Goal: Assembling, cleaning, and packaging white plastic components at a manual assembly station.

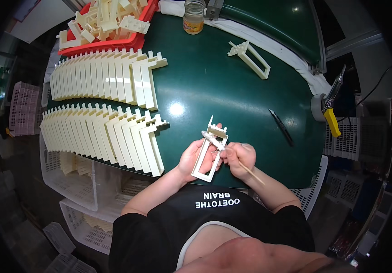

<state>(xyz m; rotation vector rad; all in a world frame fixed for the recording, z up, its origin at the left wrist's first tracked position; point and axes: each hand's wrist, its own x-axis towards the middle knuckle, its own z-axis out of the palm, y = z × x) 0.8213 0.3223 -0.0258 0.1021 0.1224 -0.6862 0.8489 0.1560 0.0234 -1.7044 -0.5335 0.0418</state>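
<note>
Now a cream plastic frame [199, 158] is cradled by the left hand [188, 160] over the near edge of the worktop [205, 86], a cotton-wrapped stick [213, 141] pinched by the right hand [242, 159], its tip across the frame; cream parts [96, 75] ranged along the left edge

And there we have two rows of angled cream plastic frames [100, 134] left on our green tabletop [191, 77], slim black tool [281, 127] right, rectangular cream plastic frame [200, 158] between.

room to pass mid tbl [196, 77]; frame rows [93, 76] block l, held frame [200, 159] blocks nr edge
</note>
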